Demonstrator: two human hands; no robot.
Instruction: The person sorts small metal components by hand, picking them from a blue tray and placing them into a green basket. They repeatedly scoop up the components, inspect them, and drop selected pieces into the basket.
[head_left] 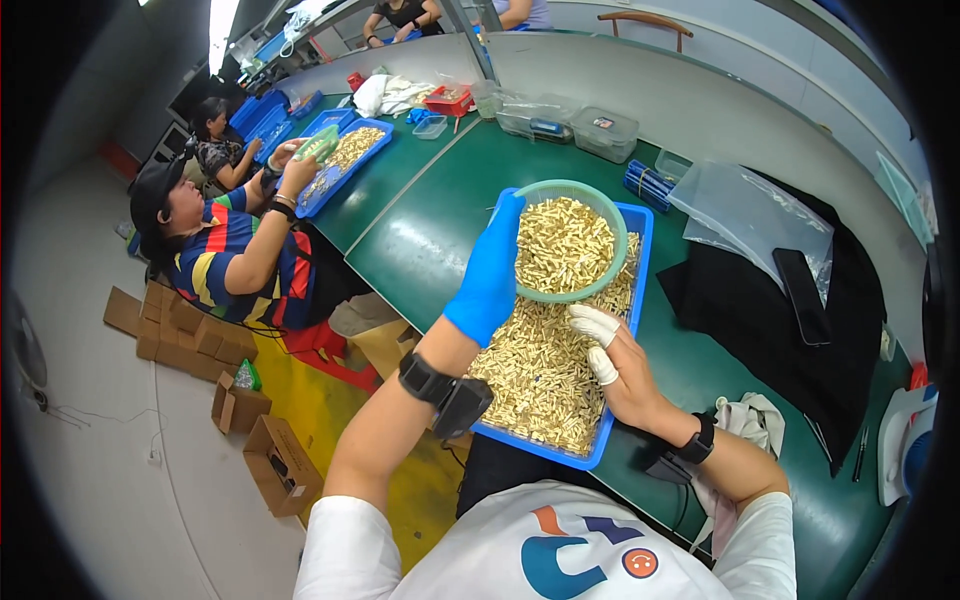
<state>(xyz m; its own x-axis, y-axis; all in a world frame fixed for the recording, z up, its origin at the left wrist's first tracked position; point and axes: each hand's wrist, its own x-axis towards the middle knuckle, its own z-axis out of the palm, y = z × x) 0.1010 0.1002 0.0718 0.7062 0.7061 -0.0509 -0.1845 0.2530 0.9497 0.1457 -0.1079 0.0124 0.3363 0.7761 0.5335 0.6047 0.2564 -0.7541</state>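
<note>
My left hand (488,272), in a blue glove, grips the left rim of a round green plastic basket (562,296). Small brass-coloured metal pieces (566,245) fill the basket. It is over the far half of a blue tray (645,262), which holds a thick layer of similar pieces (530,390). White finger covers are on the thumb and fingertips of my right hand (625,365). That hand is over the tray's right edge, just below the basket, its thumb and fingers apart and nothing visibly held. The basket's underside is hidden.
On the green table (420,240), a black cloth (780,350) lies to the right with a phone (802,297) and clear plastic bag (760,220) on it. Clear containers (604,133) stand behind. At left, a co-worker (240,240) holds another green basket (320,145) above a blue tray.
</note>
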